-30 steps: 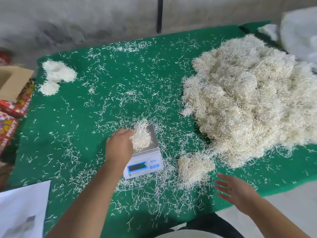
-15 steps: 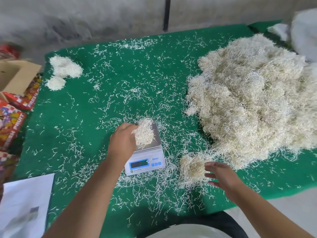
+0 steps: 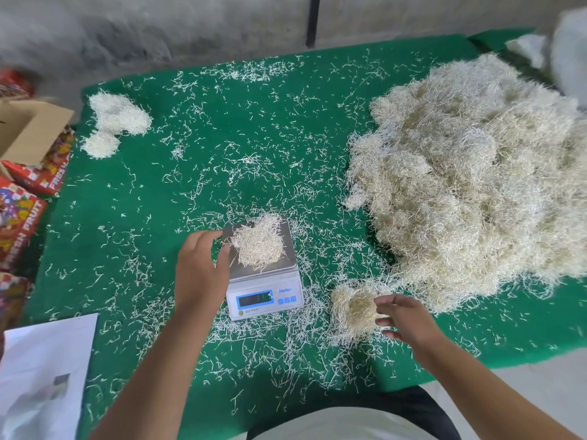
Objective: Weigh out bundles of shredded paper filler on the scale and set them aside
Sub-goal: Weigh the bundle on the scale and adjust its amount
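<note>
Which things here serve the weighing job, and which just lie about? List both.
Job: white digital scale; small cream paper-shred bundle on its steel pan; big cream shred heap; weighed white bundles.
Lying about: brown cardboard box; white paper sheet.

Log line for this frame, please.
scale: bundle on pan | left hand: open beside bundle | right hand: reaching small clump | display: unreadable

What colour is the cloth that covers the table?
Green cloth, seen best in the head view.
</note>
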The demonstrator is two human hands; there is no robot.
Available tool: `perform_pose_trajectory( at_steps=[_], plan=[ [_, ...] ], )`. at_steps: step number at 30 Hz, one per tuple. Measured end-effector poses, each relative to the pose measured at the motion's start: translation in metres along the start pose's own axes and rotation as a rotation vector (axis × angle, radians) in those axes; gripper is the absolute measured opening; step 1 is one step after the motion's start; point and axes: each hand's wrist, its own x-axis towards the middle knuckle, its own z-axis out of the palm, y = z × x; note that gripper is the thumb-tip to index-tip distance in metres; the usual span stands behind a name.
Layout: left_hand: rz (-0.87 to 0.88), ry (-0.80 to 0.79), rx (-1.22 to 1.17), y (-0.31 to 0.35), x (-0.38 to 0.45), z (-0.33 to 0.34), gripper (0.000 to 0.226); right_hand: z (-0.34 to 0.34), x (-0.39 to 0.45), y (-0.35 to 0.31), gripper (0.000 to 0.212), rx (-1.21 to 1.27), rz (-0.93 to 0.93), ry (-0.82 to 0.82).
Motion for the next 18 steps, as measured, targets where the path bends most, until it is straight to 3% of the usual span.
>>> perform_pose_trajectory(
  at_steps=[5, 8, 13, 18],
  plan=[
    [0.039, 0.064, -0.035, 0.000, 0.023, 0.000, 0.040, -0.001, 0.000, 0.002, 0.010, -0.001, 0.015, 0.003],
    [0.078, 0.035, -0.068, 0.005, 0.039, 0.006, 0.059, -0.004, -0.003, 0.004, 0.010, -0.019, 0.017, 0.003],
    [0.097, -0.262, 0.101, 0.024, 0.071, 0.039, 0.102, -0.008, -0.010, 0.012, 0.011, -0.075, 0.034, 0.015],
    [0.266, -0.622, 0.379, 0.015, 0.086, 0.093, 0.112, -0.011, -0.023, 0.024, 0.010, -0.103, 0.062, 0.017]
  ],
)
